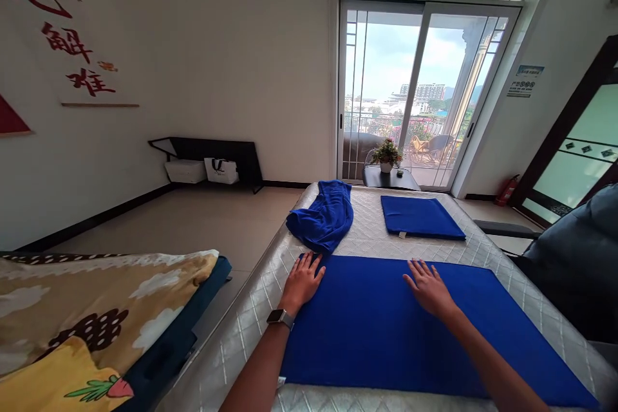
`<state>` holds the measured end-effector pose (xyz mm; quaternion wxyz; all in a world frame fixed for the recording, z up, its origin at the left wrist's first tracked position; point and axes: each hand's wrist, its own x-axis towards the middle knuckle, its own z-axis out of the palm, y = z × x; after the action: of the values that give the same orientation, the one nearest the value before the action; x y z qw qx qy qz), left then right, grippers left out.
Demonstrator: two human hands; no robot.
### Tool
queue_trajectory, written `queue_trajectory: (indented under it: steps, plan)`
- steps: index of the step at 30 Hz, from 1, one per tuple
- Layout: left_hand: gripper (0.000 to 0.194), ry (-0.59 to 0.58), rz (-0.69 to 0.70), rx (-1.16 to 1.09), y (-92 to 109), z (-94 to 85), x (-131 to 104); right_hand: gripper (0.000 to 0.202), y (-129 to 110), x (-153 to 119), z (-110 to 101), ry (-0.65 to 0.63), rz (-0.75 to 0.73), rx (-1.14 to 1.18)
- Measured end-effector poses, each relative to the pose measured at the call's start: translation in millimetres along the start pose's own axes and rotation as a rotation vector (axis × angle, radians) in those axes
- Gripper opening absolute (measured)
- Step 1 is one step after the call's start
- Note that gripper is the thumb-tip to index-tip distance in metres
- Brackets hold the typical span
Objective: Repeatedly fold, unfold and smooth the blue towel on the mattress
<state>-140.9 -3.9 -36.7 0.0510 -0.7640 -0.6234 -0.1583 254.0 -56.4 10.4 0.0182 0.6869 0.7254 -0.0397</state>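
A blue cloth (371,328) lies spread flat on the white quilted mattress (251,315) in front of me. My left hand (303,280) rests palm down at its far left corner, fingers stretched out, with a watch on the wrist. Over the cloth's far edge, right of the middle, my right hand (429,288) lies flat with its fingers apart. Just beyond my left fingertips is a crumpled blue cloth (323,215). Farther back to the right sits a neatly folded blue cloth (420,216) with a small white tag.
At the left stands a bed with a patterned blanket (159,296), a strip of floor between. A small table (391,178) with a potted plant (386,156) stands past the mattress, before the sliding glass door (429,90). Dark seating (574,264) borders the right side.
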Motion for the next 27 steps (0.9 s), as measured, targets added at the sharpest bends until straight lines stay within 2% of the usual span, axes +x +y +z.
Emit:
queue_trajectory:
  steps: [3, 5, 7, 9, 13, 19, 27]
  plan:
    - [0.054, -0.005, -0.002, 0.007, 0, -0.7, 0, 0.074, -97, -13, -8, -0.036, -0.096, 0.110]
    - [0.054, -0.014, 0.002, 0.021, 1, -1.9, 0, 0.076, -149, -20, -11, -0.022, -0.105, 0.165]
    - [0.054, -0.018, 0.008, 0.032, 0, -2.6, 0, 0.074, -187, -24, -13, -0.001, -0.170, 0.224]
    - [0.055, -0.016, 0.017, 0.038, -1, -2.2, -1, 0.072, -212, -25, -13, 0.011, -0.239, 0.283]
    - [0.054, -0.009, 0.040, 0.043, -4, 1.3, -1, 0.072, -228, -22, -3, 0.016, -0.271, 0.364]
    - [0.055, 0.006, 0.038, 0.021, -4, 4.4, 0, 0.072, -223, -19, 24, 0.045, -0.241, 0.370]
    - [0.055, -0.018, 0.030, 0.005, -3, 1.4, 0, 0.075, -218, -18, 24, -0.003, -0.251, 0.376]
